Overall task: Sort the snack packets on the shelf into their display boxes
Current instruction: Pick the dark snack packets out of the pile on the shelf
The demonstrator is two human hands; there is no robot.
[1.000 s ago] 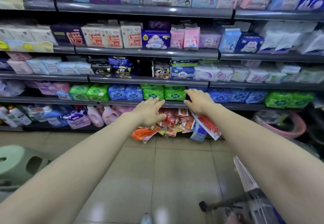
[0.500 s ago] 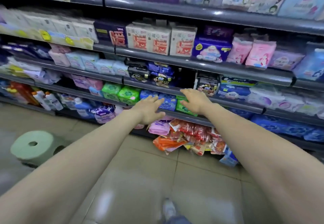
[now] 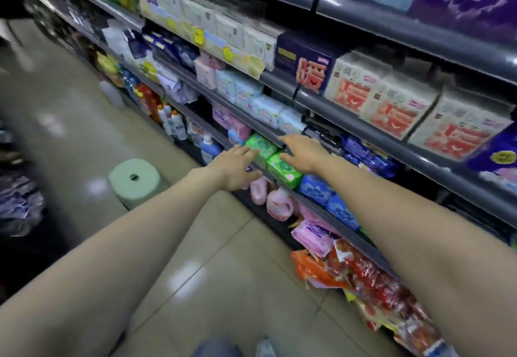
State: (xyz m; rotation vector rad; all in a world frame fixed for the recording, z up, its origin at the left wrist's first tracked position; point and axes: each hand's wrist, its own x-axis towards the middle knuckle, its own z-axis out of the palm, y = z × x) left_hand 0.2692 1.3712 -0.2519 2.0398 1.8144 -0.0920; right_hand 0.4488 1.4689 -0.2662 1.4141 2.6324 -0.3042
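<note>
Both my arms reach out toward a grey shop shelf. My left hand (image 3: 236, 167) is stretched out with straight fingers, its tips by a green packet (image 3: 261, 148) on the low shelf. My right hand (image 3: 303, 151) is also flat and holds nothing, hovering over a second green packet (image 3: 282, 170). A heap of red and orange snack packets (image 3: 361, 275) lies low at the right, at the foot of the shelf, away from both hands. The picture is blurred by motion.
Grey shelves (image 3: 363, 130) run diagonally, filled with blue, pink and white packs and boxes. Pink bottles (image 3: 275, 202) and detergent bottles (image 3: 173, 123) stand on the bottom level. A pale green stool (image 3: 134, 181) stands on the tiled floor to the left.
The view has swung left along the aisle, and the snack heap has slid to the lower right. Both hands stay extended and empty, now over the green packets.
</note>
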